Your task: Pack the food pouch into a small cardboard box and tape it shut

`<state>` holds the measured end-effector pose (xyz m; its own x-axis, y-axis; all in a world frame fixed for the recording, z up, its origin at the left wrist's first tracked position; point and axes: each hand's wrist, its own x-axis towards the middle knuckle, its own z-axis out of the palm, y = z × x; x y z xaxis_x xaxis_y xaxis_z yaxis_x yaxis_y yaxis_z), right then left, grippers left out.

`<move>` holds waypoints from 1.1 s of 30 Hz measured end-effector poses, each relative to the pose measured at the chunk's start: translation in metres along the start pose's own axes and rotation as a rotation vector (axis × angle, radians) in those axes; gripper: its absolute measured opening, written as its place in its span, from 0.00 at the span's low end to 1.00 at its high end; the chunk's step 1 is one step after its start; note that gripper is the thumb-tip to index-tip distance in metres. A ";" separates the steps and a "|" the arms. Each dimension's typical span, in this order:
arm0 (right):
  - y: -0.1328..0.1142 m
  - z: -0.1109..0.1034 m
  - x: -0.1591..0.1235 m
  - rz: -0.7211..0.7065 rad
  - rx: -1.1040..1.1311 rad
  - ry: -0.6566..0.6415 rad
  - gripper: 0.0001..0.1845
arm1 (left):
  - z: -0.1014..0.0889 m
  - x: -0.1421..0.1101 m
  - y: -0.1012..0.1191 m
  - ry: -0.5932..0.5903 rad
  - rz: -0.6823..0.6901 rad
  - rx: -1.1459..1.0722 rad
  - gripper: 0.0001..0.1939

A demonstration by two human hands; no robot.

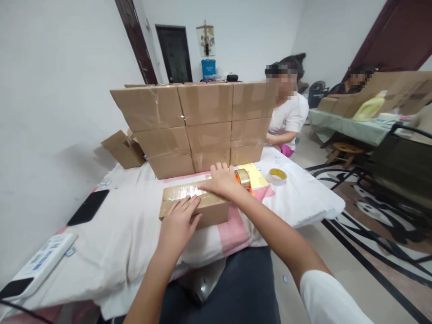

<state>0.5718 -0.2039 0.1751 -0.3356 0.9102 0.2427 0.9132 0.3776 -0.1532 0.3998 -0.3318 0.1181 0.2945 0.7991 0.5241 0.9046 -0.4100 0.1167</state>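
A small cardboard box [212, 213] lies on the cloth-covered table in front of me, with a strip of shiny clear tape along its top. My left hand [180, 218] rests on the near left part of the box, fingers stretched over the top. On the box's right end lies my right hand [222, 181], its fingers extended towards the far side and the thumb pointing left along the tape. Neither hand is gripping anything. Just right of my right hand is an orange tape dispenser [243, 178] with a roll of tape in it, partly hidden by that hand.
Stacked cardboard boxes [209, 121] form a wall behind the box. An open carton [123, 148] stands left of them. A tape roll [277, 176] lies at right; a black phone-like slab [88, 207] and a power strip [40, 263] lie at left. A person [290, 112] sits beyond.
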 end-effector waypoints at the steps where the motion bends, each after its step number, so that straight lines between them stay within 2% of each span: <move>1: 0.018 -0.002 0.006 0.008 0.042 0.062 0.26 | 0.000 0.000 -0.002 0.008 0.004 -0.011 0.22; 4: 0.097 -0.004 0.027 0.029 0.192 0.203 0.15 | 0.000 -0.001 -0.009 0.017 0.020 -0.031 0.21; 6: 0.159 -0.001 0.038 0.093 0.165 0.196 0.16 | 0.002 -0.002 -0.013 0.034 0.050 -0.025 0.22; 7: 0.189 0.003 0.042 0.145 0.109 0.161 0.18 | 0.003 -0.003 -0.014 0.047 0.066 -0.015 0.22; 9: 0.237 0.013 0.045 0.234 -0.031 -0.001 0.21 | 0.004 -0.004 -0.016 0.074 0.088 0.010 0.25; 12: 0.276 0.032 0.046 0.315 -0.147 -0.205 0.23 | 0.006 -0.007 -0.018 0.107 0.122 0.032 0.29; 17: 0.288 0.057 0.057 0.324 -0.166 -0.331 0.22 | 0.006 -0.006 -0.016 0.126 0.158 0.070 0.30; 22: 0.295 0.063 0.067 0.342 -0.163 -0.373 0.11 | 0.004 -0.006 -0.024 0.106 0.167 0.066 0.28; 24: 0.299 0.063 0.066 0.350 -0.147 -0.371 0.11 | 0.002 -0.007 -0.033 0.108 0.166 0.058 0.28; 28: 0.302 0.064 0.059 0.367 -0.091 -0.340 0.16 | 0.001 -0.006 -0.053 0.123 0.145 0.087 0.28; 33: 0.296 0.068 0.055 0.420 -0.023 -0.252 0.16 | 0.003 -0.005 -0.058 0.122 0.144 0.099 0.27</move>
<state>0.8075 -0.0306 0.0776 0.0204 0.9970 -0.0750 0.9855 -0.0328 -0.1667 0.3465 -0.3104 0.1063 0.3886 0.6740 0.6282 0.8836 -0.4659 -0.0466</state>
